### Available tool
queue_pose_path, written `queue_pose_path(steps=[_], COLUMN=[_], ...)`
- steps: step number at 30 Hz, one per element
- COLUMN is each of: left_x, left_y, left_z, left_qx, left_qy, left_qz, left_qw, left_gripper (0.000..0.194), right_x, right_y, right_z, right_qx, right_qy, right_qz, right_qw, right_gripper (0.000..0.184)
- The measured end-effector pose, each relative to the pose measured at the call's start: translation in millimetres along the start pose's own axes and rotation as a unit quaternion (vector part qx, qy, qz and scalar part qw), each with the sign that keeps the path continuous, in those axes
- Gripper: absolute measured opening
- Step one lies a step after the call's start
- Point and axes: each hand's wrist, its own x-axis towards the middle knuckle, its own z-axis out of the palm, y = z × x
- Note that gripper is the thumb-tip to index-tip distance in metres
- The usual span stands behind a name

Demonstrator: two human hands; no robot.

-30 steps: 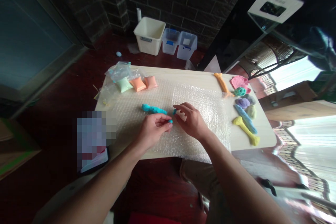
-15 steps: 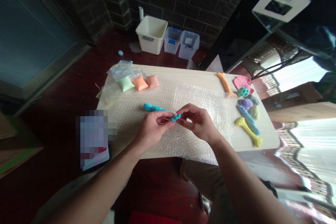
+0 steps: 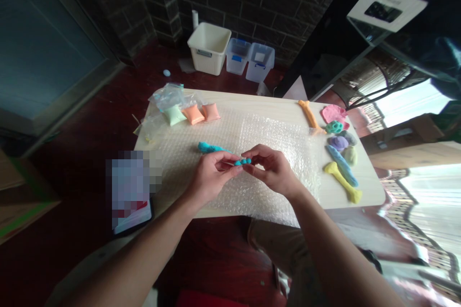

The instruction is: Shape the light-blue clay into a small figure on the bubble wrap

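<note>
Between my fingertips is a small lumpy piece of turquoise clay [image 3: 243, 161], held over the bubble wrap [image 3: 277, 144]. My left hand [image 3: 212, 175] pinches its left end, and my right hand [image 3: 271, 168] has thumb and forefinger closed at its right end. Just beyond my left fingers lies a longer turquoise clay roll [image 3: 210, 147], its right part hidden behind that hand.
Bags of green clay [image 3: 175, 115], orange clay [image 3: 193, 114] and pink clay [image 3: 211, 112] lie at the table's back left. Along the right are an orange clay bone [image 3: 309, 116], a yellow clay bone [image 3: 343, 182], a blue clay roll [image 3: 342, 165] and several other coloured clay pieces.
The small turquoise piece has turned a little, lying flatter between my fingertips, and my right fingers have shifted slightly. The rest of the view has moved only marginally with my head.
</note>
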Motion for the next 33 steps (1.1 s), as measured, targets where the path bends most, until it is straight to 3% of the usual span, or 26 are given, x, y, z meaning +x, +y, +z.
queue_pose_path(steps=[10, 22, 29, 33], left_x=[1, 0, 0, -1], left_y=[8, 8, 7, 5], left_z=[3.0, 3.2, 3.0, 3.5], left_qx=[-0.143, -0.170, -0.118, -0.125], left_qy=[0.035, 0.031, 0.036, 0.015], left_qz=[-0.103, -0.085, -0.066, -0.101], left_qw=[0.984, 0.981, 0.990, 0.987], left_gripper=[0.035, 0.032, 0.034, 0.038], right_x=[1, 2, 1, 0], right_y=[4, 6, 0, -2], right_z=[-1, -7, -3, -3], right_qx=[-0.033, -0.208, -0.126, -0.036], right_qy=[0.051, 0.018, 0.010, 0.008], right_qz=[0.038, 0.015, 0.047, 0.047], right_qw=[0.997, 0.978, 0.991, 0.998], right_gripper=[0.024, 0.023, 0.022, 0.022])
